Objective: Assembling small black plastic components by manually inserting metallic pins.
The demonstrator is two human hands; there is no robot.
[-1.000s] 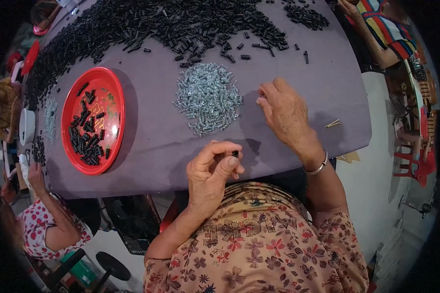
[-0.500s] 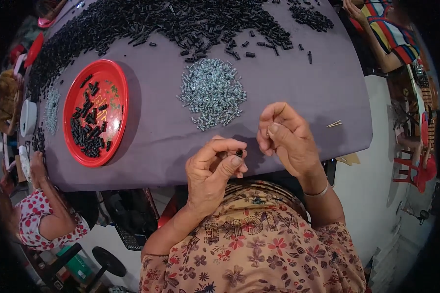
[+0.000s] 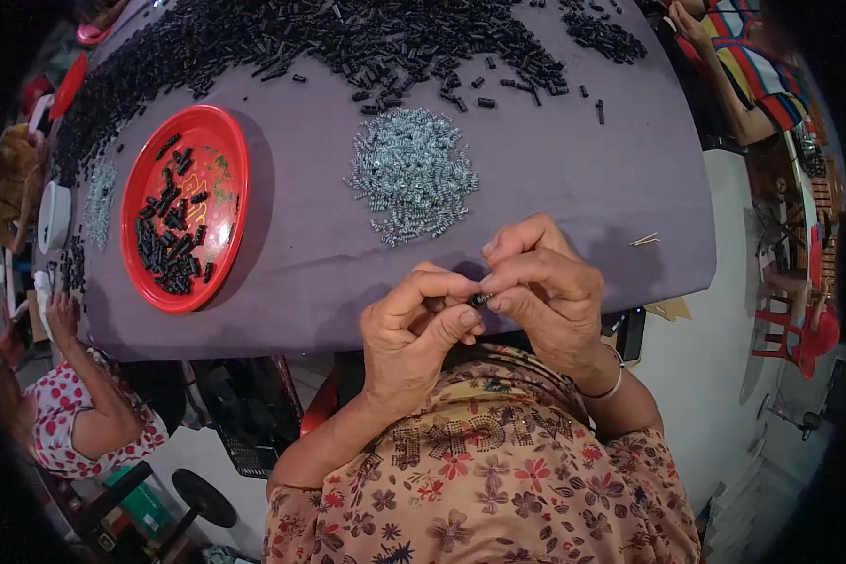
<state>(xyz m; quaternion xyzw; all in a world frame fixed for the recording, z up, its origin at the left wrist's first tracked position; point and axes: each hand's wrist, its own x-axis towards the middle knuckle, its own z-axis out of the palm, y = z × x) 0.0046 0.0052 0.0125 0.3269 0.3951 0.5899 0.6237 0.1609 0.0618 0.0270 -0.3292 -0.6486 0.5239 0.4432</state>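
Observation:
Just over the table's near edge my left hand (image 3: 412, 329) pinches a small black tube (image 3: 476, 302) between thumb and fingers. My right hand (image 3: 550, 296) is closed against it, thumb and forefinger meeting at the tube's open end. A pale, coiled glint there looks like a small metal spring, mostly covered by the fingertips. Beyond the hands lies a heap of silvery springs (image 3: 414, 174) on the grey-purple tablecloth (image 3: 301, 179). To the left, a red oval tray (image 3: 239, 230) holds many black tubes (image 3: 167, 258).
A large pile of black tubes (image 3: 348, 42) covers the far side. Thin sticks (image 3: 645, 240) lie at the right. A white container (image 3: 54, 224) and more springs (image 3: 100, 205) are at far left. One person (image 3: 89, 409) sits left; another person (image 3: 743, 85) is at far right.
My right hand has come left and down to meet the left hand at the tube's open end. The left hand keeps its hold, nearly in place.

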